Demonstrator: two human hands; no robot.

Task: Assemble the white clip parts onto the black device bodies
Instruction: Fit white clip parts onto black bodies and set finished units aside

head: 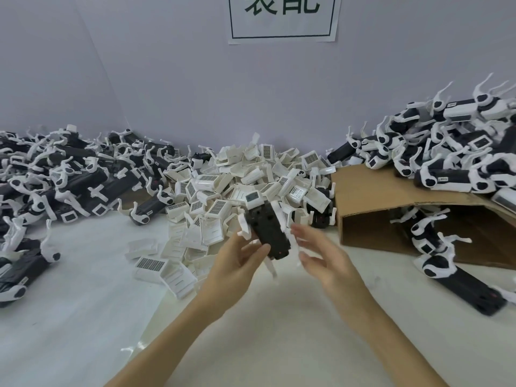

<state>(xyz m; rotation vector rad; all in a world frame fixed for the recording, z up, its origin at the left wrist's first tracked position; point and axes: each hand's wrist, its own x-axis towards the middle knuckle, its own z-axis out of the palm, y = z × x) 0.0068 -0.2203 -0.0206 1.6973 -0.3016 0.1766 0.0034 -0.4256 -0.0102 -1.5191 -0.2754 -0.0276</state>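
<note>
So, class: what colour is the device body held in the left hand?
Black, with white parts at its top end: device body, left hand. The head view shows it best.

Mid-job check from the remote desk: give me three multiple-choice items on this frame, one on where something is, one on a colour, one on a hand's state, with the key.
1. Where is the cardboard box?
A. right of the white clip pile
B. far left
C. on the wall

2. What colour is the device body held up at centre?
A. red
B. black
C. yellow

3. What is the right hand doing?
A. gripping a clip
B. lying flat on the table
C. open beside the body, motion-blurred

Key:
1 A, the box lies on its side just right of the white clip pile.
2 B, its casing is black with white fittings.
3 C, only the left hand grips the body; the right hand's fingers are spread.
</note>
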